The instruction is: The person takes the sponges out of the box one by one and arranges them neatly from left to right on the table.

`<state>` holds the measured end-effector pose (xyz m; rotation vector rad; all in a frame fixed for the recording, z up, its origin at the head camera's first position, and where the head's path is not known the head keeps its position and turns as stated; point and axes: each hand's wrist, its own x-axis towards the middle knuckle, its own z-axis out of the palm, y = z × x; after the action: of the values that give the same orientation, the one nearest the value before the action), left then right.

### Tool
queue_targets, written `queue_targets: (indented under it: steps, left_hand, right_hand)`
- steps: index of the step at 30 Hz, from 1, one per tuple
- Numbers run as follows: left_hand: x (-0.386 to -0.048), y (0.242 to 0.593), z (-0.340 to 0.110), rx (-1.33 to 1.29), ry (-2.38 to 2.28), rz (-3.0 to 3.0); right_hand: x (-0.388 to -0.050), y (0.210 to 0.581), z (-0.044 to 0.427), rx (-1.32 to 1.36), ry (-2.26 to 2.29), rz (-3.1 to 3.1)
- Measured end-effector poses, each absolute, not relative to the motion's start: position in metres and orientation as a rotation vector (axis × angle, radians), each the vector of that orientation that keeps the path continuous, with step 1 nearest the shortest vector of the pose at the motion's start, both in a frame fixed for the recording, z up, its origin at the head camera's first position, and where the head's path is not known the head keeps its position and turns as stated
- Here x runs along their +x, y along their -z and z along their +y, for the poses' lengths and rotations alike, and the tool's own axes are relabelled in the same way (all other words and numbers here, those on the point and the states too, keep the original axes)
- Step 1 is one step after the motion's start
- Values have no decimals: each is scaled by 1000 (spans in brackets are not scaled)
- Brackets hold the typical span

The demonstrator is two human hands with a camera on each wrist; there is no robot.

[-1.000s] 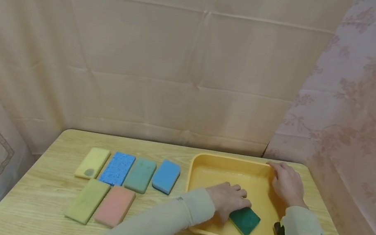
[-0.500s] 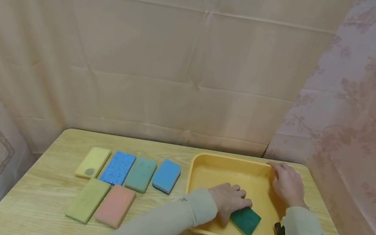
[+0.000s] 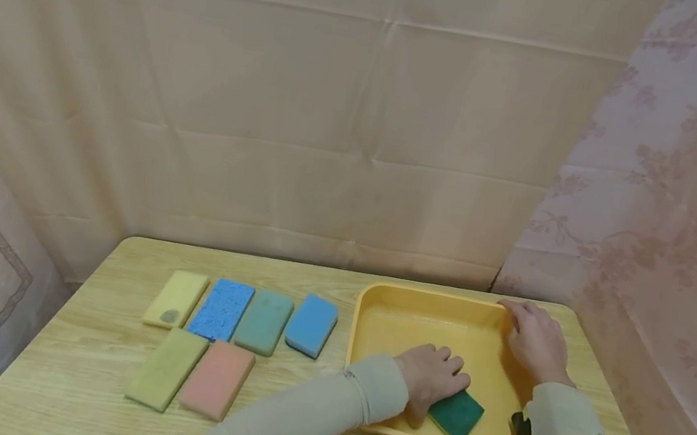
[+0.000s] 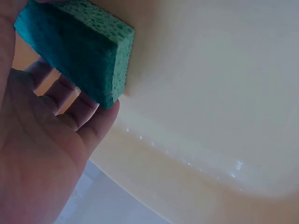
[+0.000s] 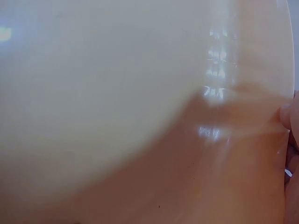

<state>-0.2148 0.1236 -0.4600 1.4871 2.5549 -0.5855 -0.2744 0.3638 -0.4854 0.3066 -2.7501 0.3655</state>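
Observation:
Inside the yellow tray [image 3: 424, 305], my left hand [image 3: 432, 378] grips a green sponge [image 3: 457, 415] with a darker scouring face. In the left wrist view the sponge [image 4: 70, 51] is tilted, with fingers [image 4: 96, 121] curled against its lower side and the thumb partly out of frame at the upper left. My right hand [image 3: 537, 340] holds the tray's far right rim, its thumb on the inside in the right wrist view. A small dark thing with a bit of yellow [image 3: 522, 425] lies in the tray, partly hidden by the right sleeve.
Left of the tray on the wooden table [image 3: 65, 354] lie several sponges: pale yellow [image 3: 177, 296], speckled blue [image 3: 222, 310], grey-green [image 3: 263, 321], light blue [image 3: 311, 325], olive [image 3: 166, 370] and pink [image 3: 218, 380]. Curtains [image 3: 363, 134] hang behind and at both sides.
My left hand has shifted slightly to the right over the green sponge. The right hand keeps its place on the rim. The head view itself has drifted a little.

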Motion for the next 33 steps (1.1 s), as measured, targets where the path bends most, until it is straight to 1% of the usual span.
queue_targets:
  steps: [13, 33]
  left_hand:
    - [-213, 461, 125, 1482, 579, 2568]
    - [-213, 464, 129, 1401, 614, 2566]
  right_hand:
    - [-276, 487, 366, 333, -361, -2726]
    - [-275, 485, 364, 281, -379, -2787]
